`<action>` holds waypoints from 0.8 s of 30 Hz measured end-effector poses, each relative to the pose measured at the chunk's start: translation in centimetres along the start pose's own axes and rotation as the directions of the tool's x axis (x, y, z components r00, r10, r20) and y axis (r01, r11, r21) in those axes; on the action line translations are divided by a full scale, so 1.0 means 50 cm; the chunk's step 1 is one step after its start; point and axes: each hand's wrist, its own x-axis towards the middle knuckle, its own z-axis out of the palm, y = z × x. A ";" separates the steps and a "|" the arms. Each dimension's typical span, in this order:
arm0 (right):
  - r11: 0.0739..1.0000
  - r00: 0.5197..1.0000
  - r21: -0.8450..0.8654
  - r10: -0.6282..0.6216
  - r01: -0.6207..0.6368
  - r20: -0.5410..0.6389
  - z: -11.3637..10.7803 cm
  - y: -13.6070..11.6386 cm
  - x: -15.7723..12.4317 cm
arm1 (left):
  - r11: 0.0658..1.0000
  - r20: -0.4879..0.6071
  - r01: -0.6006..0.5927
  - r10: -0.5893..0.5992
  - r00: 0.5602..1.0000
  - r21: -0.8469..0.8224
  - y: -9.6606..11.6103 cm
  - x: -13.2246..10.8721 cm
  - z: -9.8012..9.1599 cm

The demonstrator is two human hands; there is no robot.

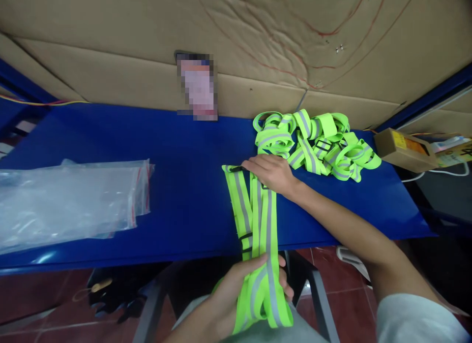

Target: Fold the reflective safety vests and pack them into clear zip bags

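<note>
left hand [236, 289] curled tight round the near end of the neon green reflective straps [254, 215], fingers wrapped over the bunched folds, just past the near table edge. right hand [271, 173] flat, fingers nearly straight, pressing the far end of the straps onto the blue table [177, 185]. straps run stretched btwn both hands, grey stripe down each. pile of same straps [317, 143] just beyond right hand. clear zip bags [70, 200] well to the left. small cardboard box [403, 148] at right w/ yellow label, writing not readable.
</note>
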 end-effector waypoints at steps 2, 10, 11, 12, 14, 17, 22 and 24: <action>0.994 0.994 -0.049 -0.097 0.099 0.059 -0.006 0.006 -0.012 | 1.000 -0.012 -0.004 0.004 1.000 -0.002 0.000 -0.003 0.001; 0.982 0.980 0.140 -0.146 0.127 0.133 -0.041 0.003 -0.041 | 0.999 -0.068 -0.004 0.007 0.998 0.047 -0.005 -0.002 -0.016; 0.980 0.987 0.173 -0.118 0.098 0.112 -0.040 0.001 -0.038 | 0.999 -0.077 0.000 0.004 0.997 0.050 -0.008 -0.001 -0.016; 0.975 0.991 0.210 -0.092 0.071 0.092 -0.039 0.000 -0.033 | 0.999 -0.087 0.001 0.003 0.996 0.051 -0.010 -0.001 -0.017; 0.959 0.995 0.283 -0.058 0.035 0.075 -0.040 -0.002 -0.022 | 0.998 -0.105 0.001 0.005 0.994 0.062 -0.014 -0.002 -0.017; 0.945 0.986 0.327 -0.071 0.019 0.151 -0.053 -0.006 -0.009 | 0.997 -0.117 0.012 -0.004 0.993 0.072 -0.015 -0.007 -0.019; 0.968 0.944 0.243 -0.140 0.067 0.299 -0.086 -0.015 0.007 | 0.985 -0.146 0.004 0.021 0.989 0.172 -0.020 -0.016 -0.024; 0.965 0.952 0.262 -0.063 -0.018 0.300 -0.099 -0.011 0.023 | 0.949 -0.215 0.001 0.070 0.974 0.315 -0.030 -0.015 -0.028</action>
